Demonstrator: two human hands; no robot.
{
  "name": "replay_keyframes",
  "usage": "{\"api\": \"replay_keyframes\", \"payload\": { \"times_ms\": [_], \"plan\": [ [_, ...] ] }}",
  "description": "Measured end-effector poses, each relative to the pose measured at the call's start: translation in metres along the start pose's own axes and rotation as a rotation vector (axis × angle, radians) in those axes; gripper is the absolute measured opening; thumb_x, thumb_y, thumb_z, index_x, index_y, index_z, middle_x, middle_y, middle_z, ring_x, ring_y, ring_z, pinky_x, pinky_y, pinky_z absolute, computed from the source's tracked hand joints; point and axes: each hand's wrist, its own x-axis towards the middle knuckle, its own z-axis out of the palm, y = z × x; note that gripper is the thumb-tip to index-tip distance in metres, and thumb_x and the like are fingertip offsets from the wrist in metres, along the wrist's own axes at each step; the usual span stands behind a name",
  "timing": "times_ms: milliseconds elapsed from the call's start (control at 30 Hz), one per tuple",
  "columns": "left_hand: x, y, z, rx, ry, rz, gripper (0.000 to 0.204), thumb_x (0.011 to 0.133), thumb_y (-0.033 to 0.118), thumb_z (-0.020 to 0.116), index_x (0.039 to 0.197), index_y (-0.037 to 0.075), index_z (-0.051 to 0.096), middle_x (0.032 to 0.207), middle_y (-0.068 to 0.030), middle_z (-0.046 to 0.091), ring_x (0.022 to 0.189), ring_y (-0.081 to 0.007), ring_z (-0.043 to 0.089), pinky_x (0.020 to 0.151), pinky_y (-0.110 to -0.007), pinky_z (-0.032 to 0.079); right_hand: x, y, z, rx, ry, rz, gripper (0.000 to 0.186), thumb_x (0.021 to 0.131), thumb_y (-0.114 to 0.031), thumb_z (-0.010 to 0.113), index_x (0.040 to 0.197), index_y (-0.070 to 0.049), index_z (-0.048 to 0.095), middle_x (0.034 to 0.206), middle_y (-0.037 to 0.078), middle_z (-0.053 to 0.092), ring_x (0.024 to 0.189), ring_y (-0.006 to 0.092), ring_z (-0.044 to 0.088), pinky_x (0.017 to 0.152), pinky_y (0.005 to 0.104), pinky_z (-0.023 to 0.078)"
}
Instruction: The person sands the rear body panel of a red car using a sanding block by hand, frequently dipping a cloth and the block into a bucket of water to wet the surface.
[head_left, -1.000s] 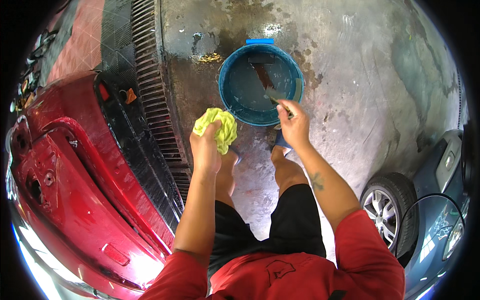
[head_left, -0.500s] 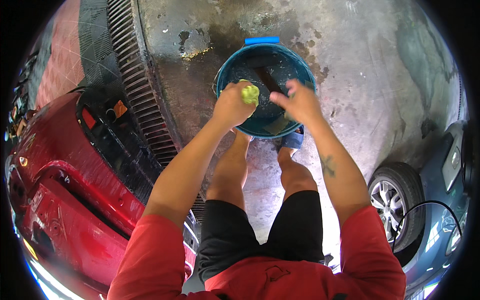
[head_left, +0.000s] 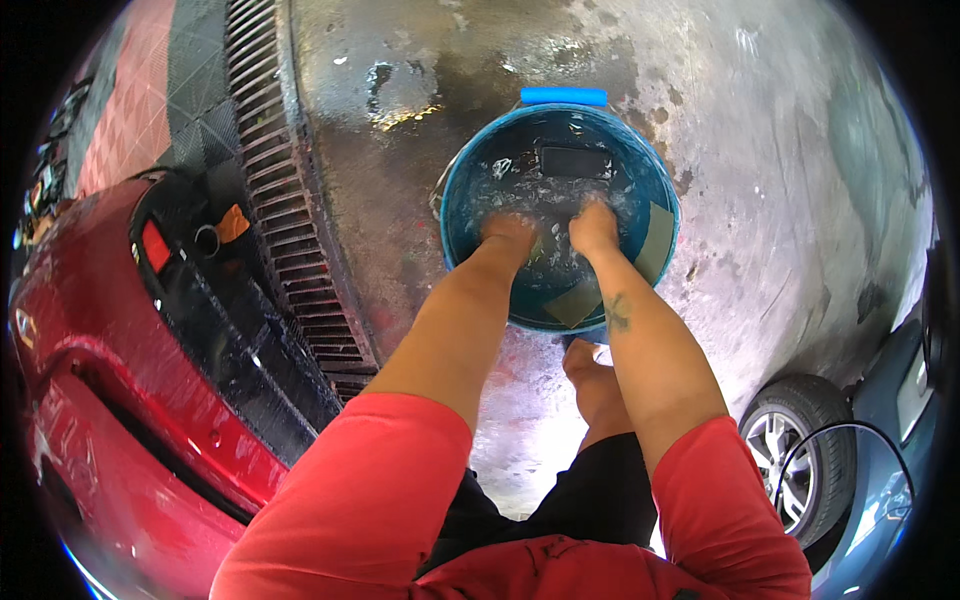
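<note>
A blue-green bucket of water stands on the floor before me, and both my hands are down in it. My left hand is mostly under the rippling water, closed; a trace of the yellow-green cloth shows beside it. My right hand is curled at the water's surface, its fingertips hidden, so what it grips cannot be made out. Beyond the hands a dark rectangular block lies in the water. Greenish flat pieces cling to the bucket's inner wall, one at the right and another nearer me.
The bucket's handle has a blue grip at the far rim. A metal drain grate runs along the left, beside a red car body part. A car wheel stands at the lower right. The concrete floor has wet patches.
Both hands have gone down into the water, which now ripples. The yellow-green cloth, in my left hand above the bucket before, is now mostly submerged. The dark block has turned.
</note>
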Motion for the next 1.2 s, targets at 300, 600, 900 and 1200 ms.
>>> {"api": "replay_keyframes", "payload": {
  "times_ms": [300, 600, 900, 1200],
  "plan": [
    [-0.231, -0.011, -0.067, -1.127, 0.629, 0.071, 0.038, 0.082, 0.012, 0.087, 0.119, 0.007, 0.076, 0.107, -0.0148, 0.083, 0.101, -0.0305, 0.081, 0.091, -0.043, 0.063, -0.134, 0.016, -0.087, 0.548, 0.306, -0.635, 0.033, 0.092, -0.013, 0.089, 0.119, -0.010, 0.070, 0.116, 0.011, 0.074, 0.106, 0.0297, 0.073, 0.090, 0.0427, 0.058],
    [-0.582, -0.046, -0.033, -2.416, 0.833, 0.222, 0.043, 0.086, 0.008, 0.078, 0.128, 0.007, 0.070, 0.116, -0.0096, 0.078, 0.103, -0.0271, 0.077, 0.089, -0.043, 0.063, -0.366, -0.050, -0.176, 1.151, -0.652, -0.083, 0.036, 0.097, 0.006, 0.056, 0.132, -0.005, 0.056, 0.129, 0.016, 0.066, 0.114, 0.0300, 0.068, 0.100, 0.0619, 0.064],
    [-0.842, -0.185, 0.015, -2.163, 1.118, 0.611, 0.044, 0.094, 0.012, 0.082, 0.133, 0.009, 0.061, 0.123, -0.0139, 0.073, 0.113, -0.0333, 0.077, 0.098, -0.051, 0.066, -0.525, -0.124, -0.046, 1.167, -0.889, -0.242, 0.069, 0.106, -0.007, 0.065, 0.170, -0.017, 0.042, 0.151, 0.006, 0.058, 0.134, 0.0261, 0.057, 0.115, 0.0611, 0.051],
    [-1.083, -0.285, -0.079, -0.673, 1.217, 0.061, 0.049, 0.091, 0.020, 0.093, 0.131, 0.002, 0.071, 0.110, -0.0094, 0.081, 0.095, -0.0157, 0.079, 0.086, -0.032, 0.066, -0.751, -0.256, 0.128, 1.211, -0.773, -0.571, 0.064, 0.121, -0.043, 0.046, 0.177, -0.014, 0.032, 0.180, 0.008, 0.039, 0.164, 0.0259, 0.037, 0.128, 0.0551, 0.036]
  ]
}}
